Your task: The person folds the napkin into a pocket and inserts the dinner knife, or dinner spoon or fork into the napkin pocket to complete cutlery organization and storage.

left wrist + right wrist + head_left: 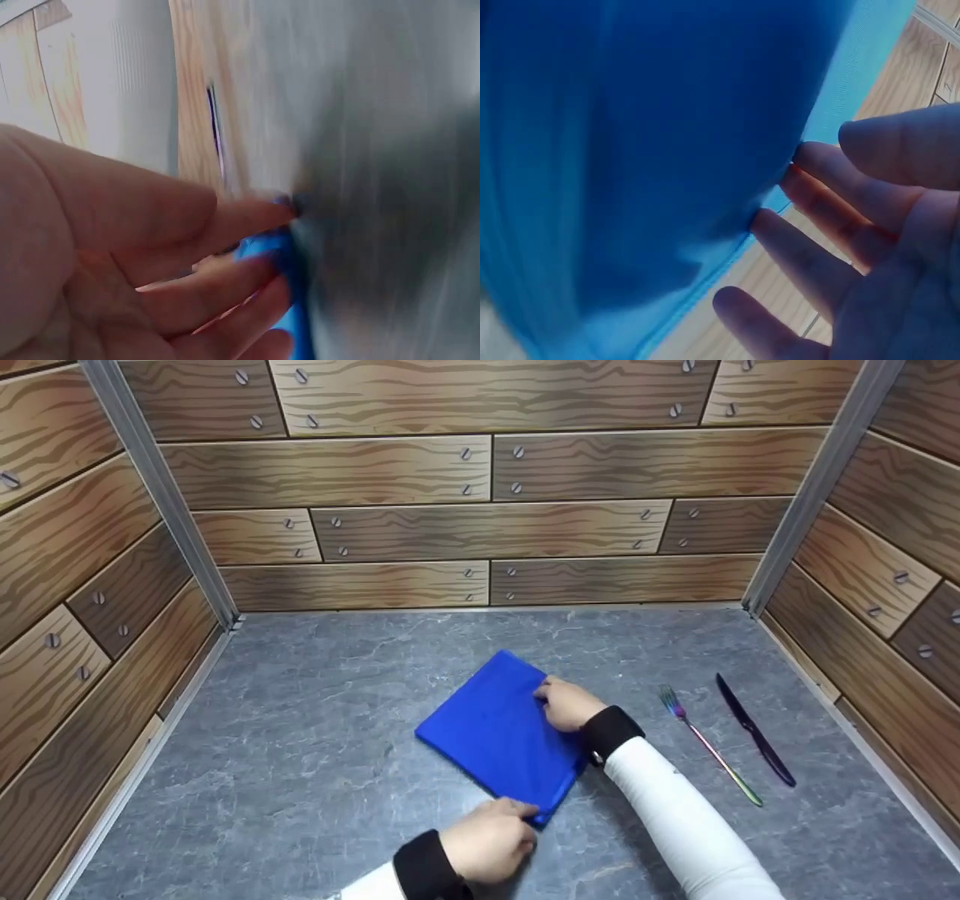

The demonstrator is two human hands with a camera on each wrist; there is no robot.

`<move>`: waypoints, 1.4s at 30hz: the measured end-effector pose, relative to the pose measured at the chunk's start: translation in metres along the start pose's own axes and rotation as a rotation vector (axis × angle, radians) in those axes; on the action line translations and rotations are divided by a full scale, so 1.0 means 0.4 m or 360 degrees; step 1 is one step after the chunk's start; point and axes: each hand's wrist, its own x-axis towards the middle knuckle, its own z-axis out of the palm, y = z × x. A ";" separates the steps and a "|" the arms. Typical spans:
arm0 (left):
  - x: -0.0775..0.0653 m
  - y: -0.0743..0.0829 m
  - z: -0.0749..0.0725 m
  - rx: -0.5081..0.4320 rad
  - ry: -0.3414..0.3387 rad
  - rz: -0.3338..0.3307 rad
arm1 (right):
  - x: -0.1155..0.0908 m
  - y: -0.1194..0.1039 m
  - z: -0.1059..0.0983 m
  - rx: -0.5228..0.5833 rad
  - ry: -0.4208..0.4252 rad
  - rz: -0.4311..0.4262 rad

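Observation:
A folded blue cloth (487, 720) lies flat on the grey table, set like a diamond with layered edges. At its near corner my left hand (491, 840) reaches in with the index finger extended onto the cloth. In the left wrist view the fingertips of that hand (187, 270) meet the blue edge, and no cloth shows under the thumb. My right hand (568, 705) is over the cloth's right edge. Its fingers (810, 262) look nearly straight in the right wrist view, their tips against the cloth's edge, with the thumb held apart.
To the right lie an iridescent fork (705, 742) and a dark table knife (754, 729), side by side and slanted. Wood-patterned walls (480, 532) enclose the grey tabletop (300, 720) at the back and both sides. My right forearm crosses between cloth and fork.

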 end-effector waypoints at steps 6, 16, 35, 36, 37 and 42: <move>0.008 0.012 0.002 -0.0071 0.0025 -0.0092 | 0.000 0.026 -0.005 0.0268 -0.0013 0.0048; 0.013 0.007 0.006 -0.0039 0.0043 -0.0169 | -0.066 0.120 -0.023 0.0679 0.0358 0.0409; -0.014 0.076 -0.073 0.0052 0.0044 0.0101 | -0.154 0.197 -0.053 0.0529 0.0093 0.0805; -0.015 0.085 -0.092 0.0037 0.0026 0.0098 | -0.157 0.204 -0.053 0.0530 0.0057 0.0798; -0.017 0.094 -0.112 0.0049 0.0005 0.0091 | -0.158 0.209 -0.053 0.0528 0.0033 0.0797; -0.020 0.102 -0.131 0.0023 -0.0057 0.0044 | -0.165 0.224 -0.055 0.0487 0.0009 0.0804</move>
